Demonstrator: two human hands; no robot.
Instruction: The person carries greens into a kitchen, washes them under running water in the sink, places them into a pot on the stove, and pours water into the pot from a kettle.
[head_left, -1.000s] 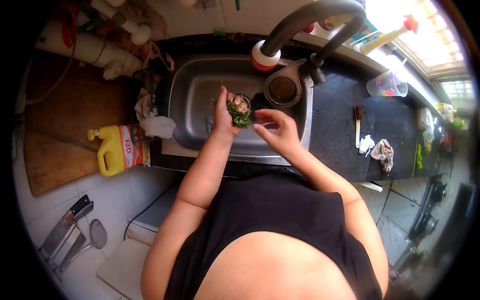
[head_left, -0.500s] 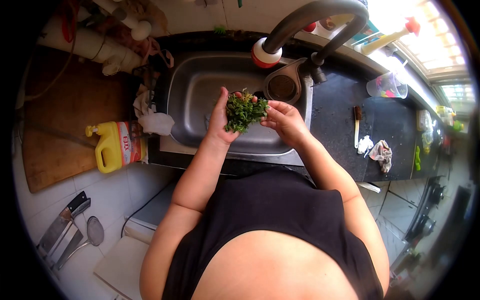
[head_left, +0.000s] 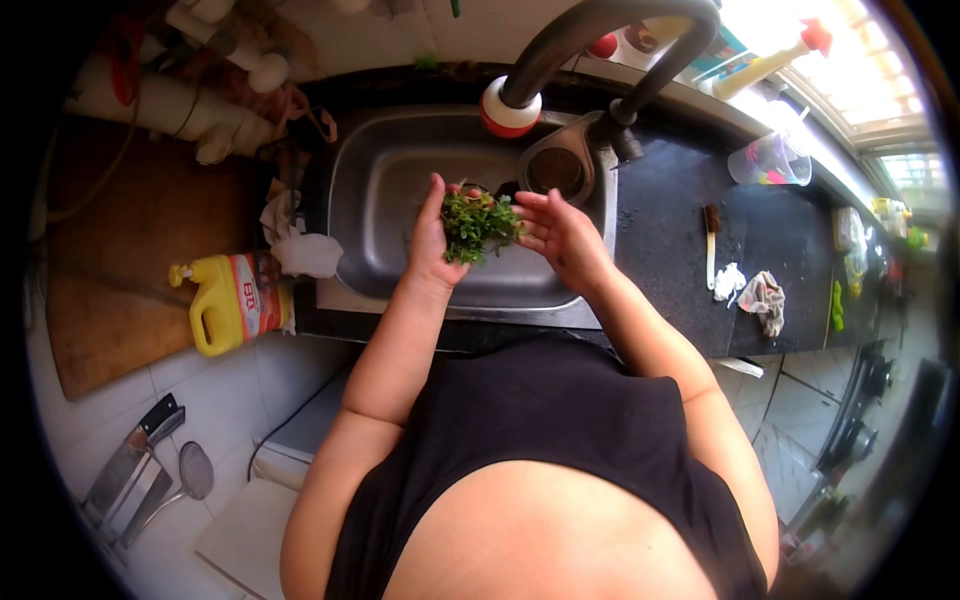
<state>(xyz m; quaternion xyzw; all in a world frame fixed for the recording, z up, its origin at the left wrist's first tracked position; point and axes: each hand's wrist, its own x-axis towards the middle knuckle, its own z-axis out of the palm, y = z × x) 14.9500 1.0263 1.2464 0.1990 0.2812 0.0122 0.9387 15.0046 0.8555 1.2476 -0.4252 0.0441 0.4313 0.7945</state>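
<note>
A small bunch of leafy green herbs [head_left: 480, 226] rests in my left hand [head_left: 433, 243], whose fingers curl behind the leaves with the thumb up at the side. Facing it, my right hand [head_left: 572, 242] has its fingers spread, the tips at the right edge of the leaves; nothing is gripped in it. Both hands are over the steel sink [head_left: 375, 160]. The dark curved faucet [head_left: 560, 50] with a red and white spout tip [head_left: 510, 108] arches above and beyond the herbs. A round strainer [head_left: 556, 172] sits at the sink's far right.
Left of the sink are a yellow jug [head_left: 220, 305], a white cloth [head_left: 305, 255] and a wooden board [head_left: 130, 270]. On the right counter lie a brush [head_left: 711, 245], a crumpled rag [head_left: 764, 303] and a clear plastic cup [head_left: 770, 160]. Knives [head_left: 130, 465] hang at lower left.
The fingers of my right hand have opened and spread from a pinch at the leaves' edge. My left hand still holds the herbs. The view has shifted slightly.
</note>
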